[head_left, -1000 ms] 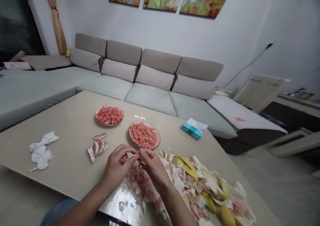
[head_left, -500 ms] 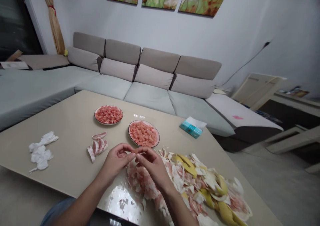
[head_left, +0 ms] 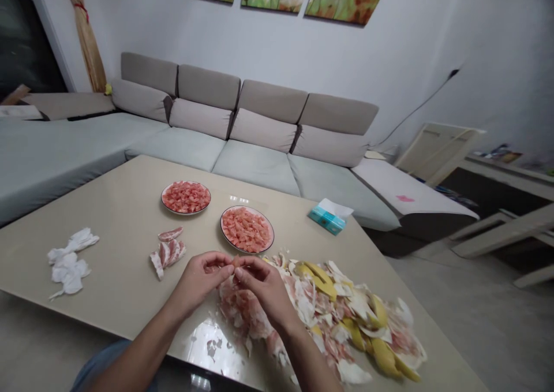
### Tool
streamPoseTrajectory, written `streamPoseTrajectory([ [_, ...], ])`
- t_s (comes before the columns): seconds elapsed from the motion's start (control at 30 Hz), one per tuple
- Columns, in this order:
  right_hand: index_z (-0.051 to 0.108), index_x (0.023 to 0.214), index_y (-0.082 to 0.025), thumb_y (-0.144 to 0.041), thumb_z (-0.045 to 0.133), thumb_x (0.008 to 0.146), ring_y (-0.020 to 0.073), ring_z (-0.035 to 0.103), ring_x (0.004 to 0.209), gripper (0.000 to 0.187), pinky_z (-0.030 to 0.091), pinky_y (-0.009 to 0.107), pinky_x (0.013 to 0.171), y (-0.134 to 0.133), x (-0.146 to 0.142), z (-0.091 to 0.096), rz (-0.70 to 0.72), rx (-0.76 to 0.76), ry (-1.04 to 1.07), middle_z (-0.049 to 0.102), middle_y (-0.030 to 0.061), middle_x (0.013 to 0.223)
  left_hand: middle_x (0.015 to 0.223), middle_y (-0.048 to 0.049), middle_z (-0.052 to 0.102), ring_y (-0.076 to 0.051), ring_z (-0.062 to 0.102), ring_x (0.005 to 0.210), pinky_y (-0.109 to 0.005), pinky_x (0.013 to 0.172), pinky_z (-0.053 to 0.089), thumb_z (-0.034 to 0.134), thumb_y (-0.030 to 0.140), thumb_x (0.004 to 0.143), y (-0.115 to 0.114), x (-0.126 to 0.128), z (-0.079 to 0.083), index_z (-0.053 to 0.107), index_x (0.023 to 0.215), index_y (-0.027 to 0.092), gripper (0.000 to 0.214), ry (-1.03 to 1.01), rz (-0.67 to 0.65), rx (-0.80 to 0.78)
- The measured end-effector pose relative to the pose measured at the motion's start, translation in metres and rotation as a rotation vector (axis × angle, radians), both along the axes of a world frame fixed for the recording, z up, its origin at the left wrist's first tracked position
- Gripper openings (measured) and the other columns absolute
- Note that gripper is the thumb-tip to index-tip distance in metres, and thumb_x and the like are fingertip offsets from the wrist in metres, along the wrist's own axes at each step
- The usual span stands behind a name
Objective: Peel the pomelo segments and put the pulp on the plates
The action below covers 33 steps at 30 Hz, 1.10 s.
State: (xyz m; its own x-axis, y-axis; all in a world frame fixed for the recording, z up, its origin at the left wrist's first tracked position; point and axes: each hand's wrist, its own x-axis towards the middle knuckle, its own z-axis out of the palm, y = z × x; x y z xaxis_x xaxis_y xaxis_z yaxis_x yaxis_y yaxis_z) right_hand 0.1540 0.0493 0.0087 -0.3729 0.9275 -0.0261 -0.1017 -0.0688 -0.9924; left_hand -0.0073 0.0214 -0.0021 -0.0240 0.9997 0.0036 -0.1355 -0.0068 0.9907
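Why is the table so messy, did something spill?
No spill, but a heap of pomelo peel sprawls across the table's near right part, with small scraps strewn by the near edge under the left hand and right hand, which pinch a pomelo piece. Crumpled tissues lie at the left.

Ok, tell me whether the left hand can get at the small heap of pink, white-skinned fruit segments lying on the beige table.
Probably yes: the segments lie just left of the left hand, with only bare table between. But it pinches a small fruit scrap together with the right hand.
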Motion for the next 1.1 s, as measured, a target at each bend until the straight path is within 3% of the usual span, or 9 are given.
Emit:
streamPoseTrajectory([
  [0.2, 0.075, 0.084, -0.017, -0.038, 0.083, 0.065, 0.0135, 0.064, 0.062, 0.029, 0.054, 0.028, 0.065, 0.002, 0.001, -0.006, 0.058, -0.147, 0.087, 0.072, 0.0032, 0.077, 0.068, 0.0003, 0.065, -0.008, 0.046, 0.05, -0.02, 0.048, 0.033, 0.074, 0.035, 0.071, 0.001, 0.0, -0.002, 0.072, 0.081, 0.016, 0.022, -0.037, -0.018, -0.032],
  [0.37, 0.075, 0.086, -0.016, -0.038, 0.082, 0.068, 0.0124, 0.063, 0.063, 0.029, 0.053, 0.026, 0.065, 0.003, 0.003, -0.009, 0.093, -0.202, 0.128, 0.071, 0.0033, 0.075, 0.057, 0.0039, 0.053, -0.006, 0.036, 0.046, -0.018, 0.043, 0.023, 0.072, 0.04, 0.074, 0.0, -0.001, 0.001, 0.071, 0.083, 0.014, 0.028, -0.069, -0.072, -0.107],
  [0.67, 0.073, 0.085, -0.018, -0.039, 0.08, 0.071, 0.0123, 0.061, 0.066, 0.027, 0.05, 0.023, 0.061, 0.0, -0.001, -0.003, 0.056, -0.059, 0.005, 0.069, 0.0014, 0.078, 0.066, 0.0033, 0.055, -0.006, 0.039, 0.049, -0.018, 0.044, 0.024, 0.073, 0.039, 0.074, 0.001, -0.002, -0.004, 0.065, 0.081, 0.016, 0.026, -0.033, -0.053, 0.0],
  [1.1, 0.071, 0.082, -0.015, -0.037, 0.079, 0.072, 0.0109, 0.059, 0.066, 0.025, 0.053, 0.024, 0.063, -0.004, -0.004, -0.011, 0.051, -0.151, 0.152, 0.064, 0.0007, 0.074, 0.065, 0.002, 0.06, -0.008, 0.043, 0.051, -0.02, 0.048, 0.029, 0.066, 0.034, 0.078, 0.002, 0.002, 0.0, 0.066, 0.076, 0.015, 0.02, 0.048, -0.007, -0.004],
])
